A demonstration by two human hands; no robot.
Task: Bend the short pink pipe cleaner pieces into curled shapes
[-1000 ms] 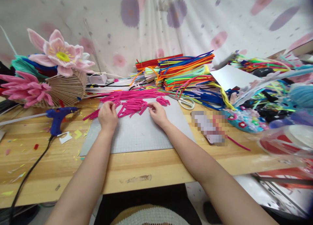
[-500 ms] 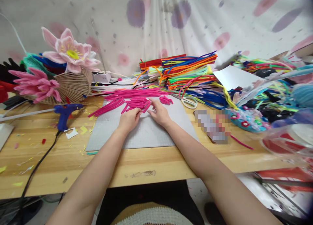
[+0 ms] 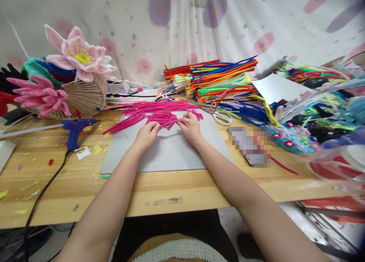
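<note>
Hands (image 3: pixel 170 131) at magenta stems (image 3: pixel 161 119); mat's (image 3: pixel 171 153) near edge open.

Both bare forearms reaching forward, hands (image 3: pixel 169 130) near each other

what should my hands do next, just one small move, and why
I'd probably nudge the short pink pieces into a more even bunch on the grey mat. They lie at mixed angles, and the fingers of the left hand and right hand are already at the pile's near edge. Whether either pinches a piece is too small to tell.
</note>
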